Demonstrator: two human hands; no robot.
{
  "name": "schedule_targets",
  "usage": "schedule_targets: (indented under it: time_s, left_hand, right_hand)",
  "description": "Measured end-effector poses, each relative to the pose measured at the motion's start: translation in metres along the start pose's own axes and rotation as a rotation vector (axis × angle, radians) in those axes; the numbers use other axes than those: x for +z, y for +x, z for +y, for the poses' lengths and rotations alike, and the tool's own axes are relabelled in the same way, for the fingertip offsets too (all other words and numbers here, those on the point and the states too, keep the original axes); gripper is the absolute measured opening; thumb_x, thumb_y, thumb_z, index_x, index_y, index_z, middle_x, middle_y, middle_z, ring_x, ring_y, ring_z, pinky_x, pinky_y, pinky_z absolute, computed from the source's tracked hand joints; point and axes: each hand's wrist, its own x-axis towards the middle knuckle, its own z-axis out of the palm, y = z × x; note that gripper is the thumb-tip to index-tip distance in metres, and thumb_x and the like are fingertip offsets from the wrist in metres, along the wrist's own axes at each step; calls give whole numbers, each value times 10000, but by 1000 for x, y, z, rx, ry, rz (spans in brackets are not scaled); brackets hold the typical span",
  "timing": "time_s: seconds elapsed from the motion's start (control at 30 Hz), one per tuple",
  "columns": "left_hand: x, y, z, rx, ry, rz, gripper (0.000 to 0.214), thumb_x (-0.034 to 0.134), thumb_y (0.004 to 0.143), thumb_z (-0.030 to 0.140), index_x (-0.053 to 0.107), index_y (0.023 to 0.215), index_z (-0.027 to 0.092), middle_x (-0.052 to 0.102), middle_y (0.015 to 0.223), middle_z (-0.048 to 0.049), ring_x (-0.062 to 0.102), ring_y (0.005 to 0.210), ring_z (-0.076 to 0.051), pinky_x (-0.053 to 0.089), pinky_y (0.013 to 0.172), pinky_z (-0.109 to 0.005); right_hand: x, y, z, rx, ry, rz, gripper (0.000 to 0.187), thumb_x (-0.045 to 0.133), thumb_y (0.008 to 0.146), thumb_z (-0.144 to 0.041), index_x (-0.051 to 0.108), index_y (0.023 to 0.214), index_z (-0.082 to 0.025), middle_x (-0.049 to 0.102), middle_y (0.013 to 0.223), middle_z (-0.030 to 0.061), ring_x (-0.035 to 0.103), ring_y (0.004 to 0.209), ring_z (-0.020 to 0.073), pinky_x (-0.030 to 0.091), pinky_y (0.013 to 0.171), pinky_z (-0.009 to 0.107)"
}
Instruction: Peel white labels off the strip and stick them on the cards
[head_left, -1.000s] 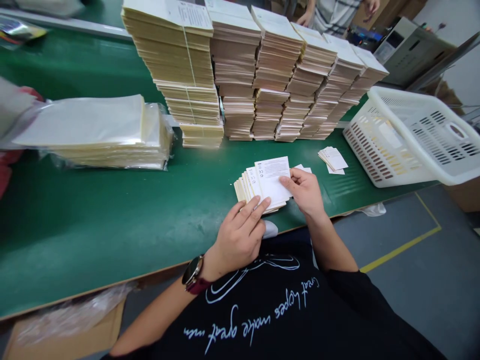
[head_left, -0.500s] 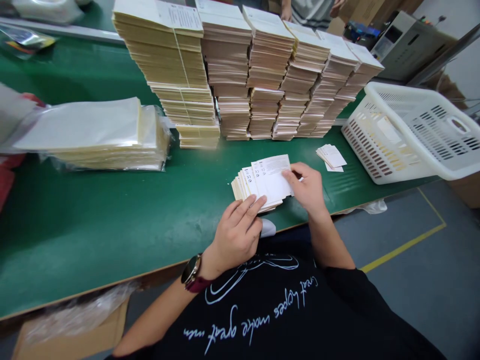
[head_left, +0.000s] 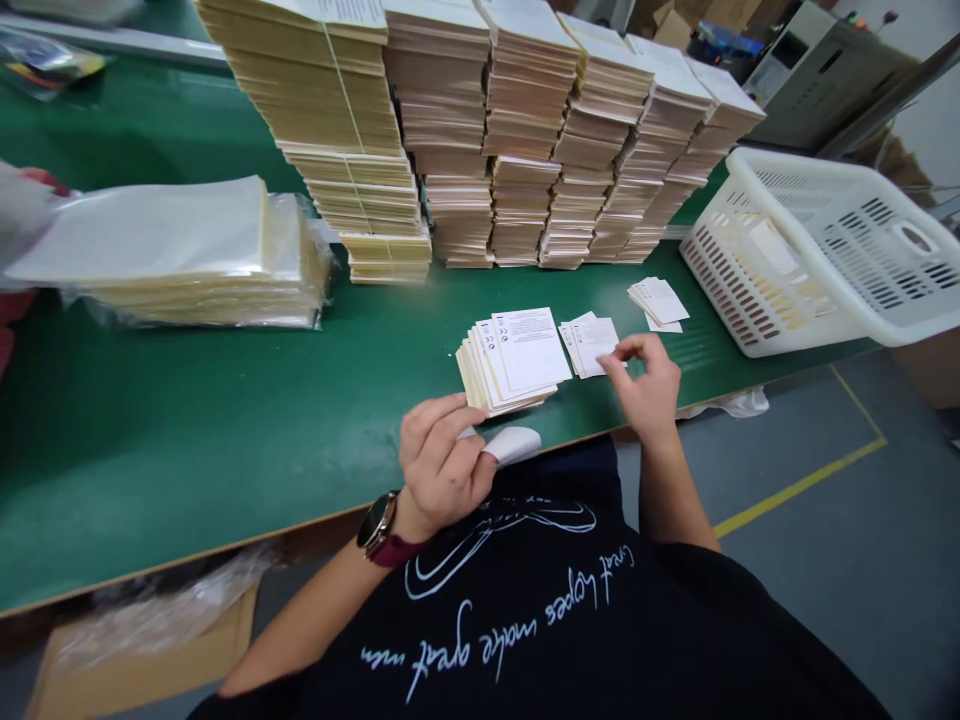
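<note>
- Right hand had thumb and forefinger pinched together on the near right corner of a small pile of cards. The other fingers were curled clear, seemingly so that only the top card was caught.
- Left hand hung loosely half-curled at the near edge of the green table. It gripped nothing I could make out, and its fingertips were just beside a curled white slip.
- Between the hands lay a fanned stack of cards, print side up and stepped out toward the left, probably so each edge could be picked off.
- The fan's long axis ran roughly along the table edge; the small pile lay just beside it on the right, tilted slightly.
- Farther off stood tall card stacks, bagged sheets, another little pile and a white basket.
</note>
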Motion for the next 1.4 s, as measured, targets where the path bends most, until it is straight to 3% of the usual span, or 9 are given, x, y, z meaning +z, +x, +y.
schedule_targets:
  time_s: [0.1,0.2,0.33,0.5,0.67,0.83,0.9,1.07,1.4]
  left_hand:
    - [-1,6,5,-47,-67,15,76,555,800,140,512,772,196,667,941,-52,619,1041,-242,535,803,-401]
    - [0,15,11,-68,-145,42,85,533,788,130,493,743,189,651,902,-49,620,997,-234,524,817,-415]
    - [1,22,13,-40,-67,81,139,575,764,141,546,890,190,651,1069,-86,590,1098,-261,505,881,-433]
    - [-4,26,14,245,24,41,181,550,802,148,598,967,203,665,1155,-91,560,1184,-269,495,923,-438]
    - [-3,35,12,198,-78,-80,88,547,798,156,581,880,157,710,945,-102,643,1009,-275,535,852,-452]
    - [6,45,1,197,-120,-96,68,542,781,119,557,840,150,699,977,-131,644,1016,-273,569,840,-455]
    - [9,45,-3,214,-131,-111,70,539,773,106,557,832,139,695,971,-142,650,1000,-268,579,846,-454]
    - [13,41,-5,253,-127,-110,76,527,780,107,565,844,122,694,973,-160,659,1002,-271,597,833,-451]
    - [10,39,-3,237,-119,-146,59,530,789,107,588,797,115,710,943,-149,670,1027,-294,591,872,-455]
  right_hand:
    - [-14,-22,-48,-346,247,-216,215,682,826,-330,601,1013,-263,696,959,19,634,937,218,444,863,425]
    - [-16,-31,-74,-602,323,-300,205,681,830,-233,601,1017,-261,704,874,3,644,893,205,453,845,430]
    - [-7,-29,-75,-505,544,-264,200,608,852,-99,616,1013,-218,650,801,19,600,794,177,505,737,388]
    - [-2,-31,-66,-449,591,-283,185,579,860,-80,615,964,-229,639,809,12,584,792,171,508,726,377]
    - [0,-32,-65,-597,356,36,119,490,919,-215,543,823,-263,625,800,-4,578,780,186,453,791,432]
    - [2,-9,-61,-236,480,422,51,474,934,-265,500,893,-282,516,682,-22,543,632,166,478,699,382]
    - [7,4,-59,-81,417,360,17,535,903,-275,536,905,-258,550,750,-3,566,683,160,488,695,355]
    - [29,22,-59,123,462,-55,41,604,818,-249,598,824,-210,617,755,-16,568,672,117,482,637,280]
    - [38,24,-66,222,480,-127,14,613,747,-204,623,747,-194,603,652,-36,505,587,97,411,552,250]
